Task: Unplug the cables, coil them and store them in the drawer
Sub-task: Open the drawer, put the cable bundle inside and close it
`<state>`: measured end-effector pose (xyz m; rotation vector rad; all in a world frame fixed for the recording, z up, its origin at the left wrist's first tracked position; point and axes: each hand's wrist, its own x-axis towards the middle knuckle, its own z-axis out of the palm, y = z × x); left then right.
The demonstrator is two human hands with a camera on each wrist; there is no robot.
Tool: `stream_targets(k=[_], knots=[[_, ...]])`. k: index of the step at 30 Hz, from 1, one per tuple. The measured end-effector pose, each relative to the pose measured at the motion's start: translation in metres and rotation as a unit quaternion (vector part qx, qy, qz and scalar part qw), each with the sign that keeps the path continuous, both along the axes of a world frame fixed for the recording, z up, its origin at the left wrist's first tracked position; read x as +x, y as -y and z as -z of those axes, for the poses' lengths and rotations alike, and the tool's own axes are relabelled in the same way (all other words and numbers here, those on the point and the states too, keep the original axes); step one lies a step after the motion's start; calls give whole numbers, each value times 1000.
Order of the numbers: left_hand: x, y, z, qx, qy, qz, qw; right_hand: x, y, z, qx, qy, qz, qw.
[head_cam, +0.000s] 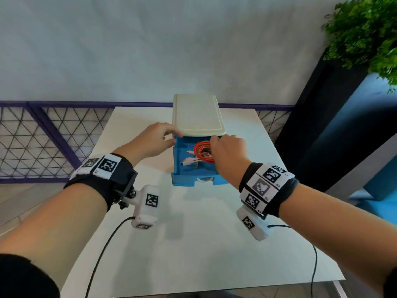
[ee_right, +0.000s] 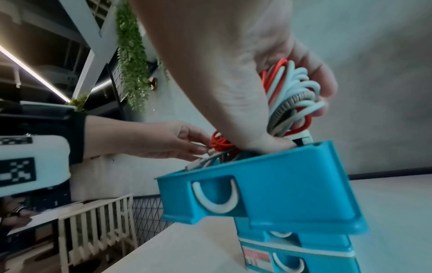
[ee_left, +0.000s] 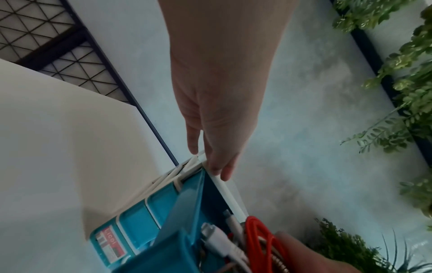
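Head view: top drawer (head_cam: 194, 183) of the small blue drawer unit is pulled out at centre frame, sitting on the white counter (head_cam: 193, 244). No cable looks plugged in anywhere in view, so unplugging and coiling appear done. Storing is the step in progress.

Bundle of coiled cables (head_cam: 203, 154), red, white and a braided grey one, is going into the drawer. The red coil lies in the right half of the drawer and white plug ends (head_cam: 190, 161) poke out toward its left half. Right wrist view shows the upper part of the bundle above the drawer rim, not fully seated.

Left to do, my read: let go of the bundle, tuck the loose ends, push the drawer shut.

Right hand (head_cam: 228, 152): fingers (ee_right: 325, 88) curled tight round the bundle, thumb side down at the drawer's back edge. Firm grip.

Left hand (head_cam: 154, 140): fingers (ee_left: 222, 166) loosely bent with tips on the front left corner of the cream lid (head_cam: 198, 117). It looks to be bracing the unit and holds nothing.

Risk: the coil may spring open on release.
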<state>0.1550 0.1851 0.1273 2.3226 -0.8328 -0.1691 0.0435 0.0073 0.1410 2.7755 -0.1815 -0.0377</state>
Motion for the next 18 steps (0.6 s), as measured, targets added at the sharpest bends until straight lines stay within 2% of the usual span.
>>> stream_targets(k=[4,11,15,18], knots=[[-10,0,-3,-24,4,20,999,9,-11,4,-9,-51,23,998],[-28,8,9,129,48,72,988,35,-32,8,-75,-146,77,983],[-38,17,20,145,30,58,987,45,-38,14,-85,-159,129,975],[-41,20,22,148,47,53,986,50,-38,11,-64,-152,163,973]])
